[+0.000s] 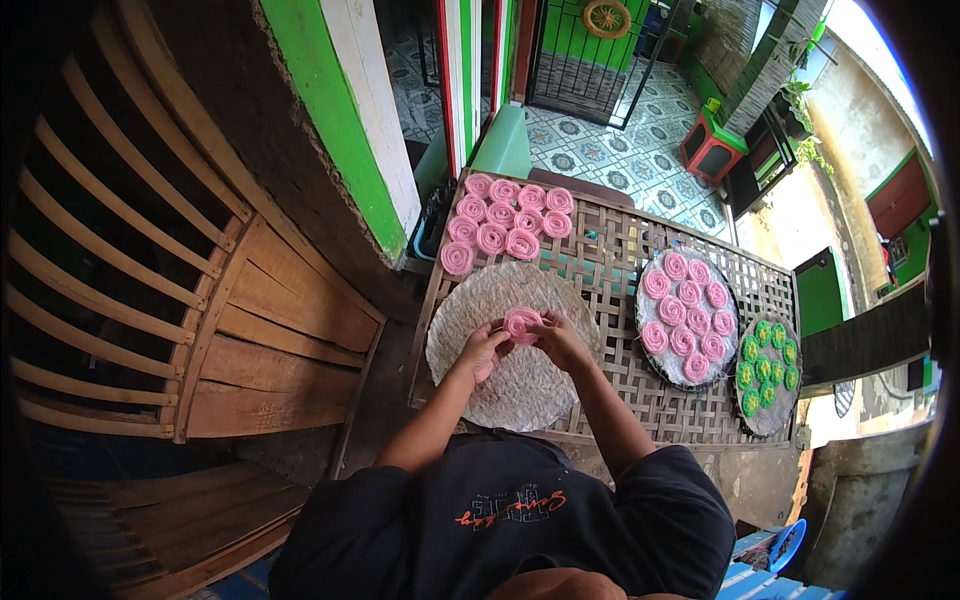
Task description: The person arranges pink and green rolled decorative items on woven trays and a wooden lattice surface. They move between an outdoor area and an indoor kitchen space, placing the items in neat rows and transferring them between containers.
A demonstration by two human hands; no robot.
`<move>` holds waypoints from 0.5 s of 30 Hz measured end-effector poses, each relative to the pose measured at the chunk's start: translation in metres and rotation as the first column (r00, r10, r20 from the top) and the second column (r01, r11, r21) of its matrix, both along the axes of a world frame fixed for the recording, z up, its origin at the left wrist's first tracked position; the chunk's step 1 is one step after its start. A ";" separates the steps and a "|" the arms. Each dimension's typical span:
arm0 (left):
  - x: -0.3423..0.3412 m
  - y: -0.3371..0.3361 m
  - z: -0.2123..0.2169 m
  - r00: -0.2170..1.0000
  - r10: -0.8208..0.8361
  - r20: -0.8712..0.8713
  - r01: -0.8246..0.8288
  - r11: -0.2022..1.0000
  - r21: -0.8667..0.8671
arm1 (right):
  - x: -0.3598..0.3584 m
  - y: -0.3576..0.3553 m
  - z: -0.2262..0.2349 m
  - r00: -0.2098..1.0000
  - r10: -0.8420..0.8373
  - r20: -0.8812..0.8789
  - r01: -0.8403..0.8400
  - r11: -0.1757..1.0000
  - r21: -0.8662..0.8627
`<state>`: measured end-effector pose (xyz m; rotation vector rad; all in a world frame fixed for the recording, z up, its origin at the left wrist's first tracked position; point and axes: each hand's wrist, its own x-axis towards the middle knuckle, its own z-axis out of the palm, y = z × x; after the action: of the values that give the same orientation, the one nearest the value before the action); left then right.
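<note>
Both my hands are over a round, rough, greyish-white mat (505, 395) with no other coils on it. Between the fingertips of my left hand (482, 354) and my right hand (562, 344) is a pink spiral coil (521, 322), shaped like a rosette of thin strands. My fingers pinch it from both sides. Just beyond the mat, several similar pink coils (500, 214) lie in rows directly on the woven bamboo rack (612, 262). What the coils are made of, I cannot tell for sure.
Right of the mat, a round tray (663, 362) carries several pink coils. Farther right, a smaller round tray (755, 418) holds green coils with yellow centres (764, 370). A slatted wooden bench (290, 340) stands at left. Beyond the rack are a green-and-white post (350, 120) and a tiled floor (610, 150).
</note>
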<state>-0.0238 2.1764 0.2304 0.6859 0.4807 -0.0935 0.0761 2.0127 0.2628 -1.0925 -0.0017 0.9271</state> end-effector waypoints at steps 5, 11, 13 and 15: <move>-0.008 0.006 0.007 0.997 -0.082 -0.006 0.082 0.985 0.149 | 0.018 0.005 0.005 0.971 -0.002 0.241 0.038 0.989 -0.146; -0.064 0.048 -0.004 0.999 -0.017 -0.042 0.033 0.900 0.436 | 0.143 0.012 -0.033 0.775 -0.130 0.618 0.390 0.869 -0.306; -0.091 0.062 0.008 0.994 0.022 -0.104 0.031 0.875 0.484 | 0.167 0.027 -0.045 0.767 -0.180 0.616 0.435 0.851 -0.293; -0.114 0.074 0.009 0.988 0.044 -0.148 0.038 0.862 0.506 | 0.186 0.037 -0.061 0.794 -0.297 0.531 0.464 0.860 -0.212</move>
<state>-0.1380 2.2508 0.2396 1.2053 0.6665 -0.0145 0.2621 2.0499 0.2014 -1.5542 -0.0316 0.2624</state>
